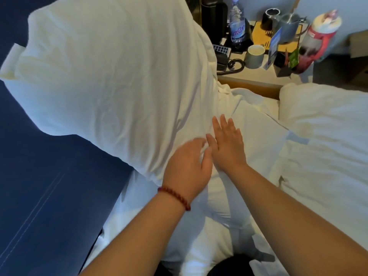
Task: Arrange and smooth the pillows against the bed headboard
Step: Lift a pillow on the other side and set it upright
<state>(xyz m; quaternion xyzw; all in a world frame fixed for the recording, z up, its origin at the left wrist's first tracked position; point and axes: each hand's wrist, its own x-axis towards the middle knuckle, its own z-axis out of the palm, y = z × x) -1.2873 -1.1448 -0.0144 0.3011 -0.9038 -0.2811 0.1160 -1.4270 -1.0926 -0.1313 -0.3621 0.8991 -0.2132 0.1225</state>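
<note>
Two bare hands lie close together on the lower right corner of a big white pillow [109, 82]. The pillow stands tilted, leaning back against the dark blue headboard [49, 176], which shows to its left and below it. The right hand [227, 144] is flat on the cloth, fingers straight and slightly spread, gripping nothing. The left hand [187, 166], just beside it, also rests on the pillow, released, its fingertips blurred. A red bead bracelet [175, 196] circles its wrist. Right of the big pillow a second white pillow [328, 120] lies on the rumpled sheet [251, 116]. Past the big pillow's right edge, a nightstand [254, 78] carries a water bottle [237, 26], a mug [254, 55] and a corded phone [223, 56].
</note>
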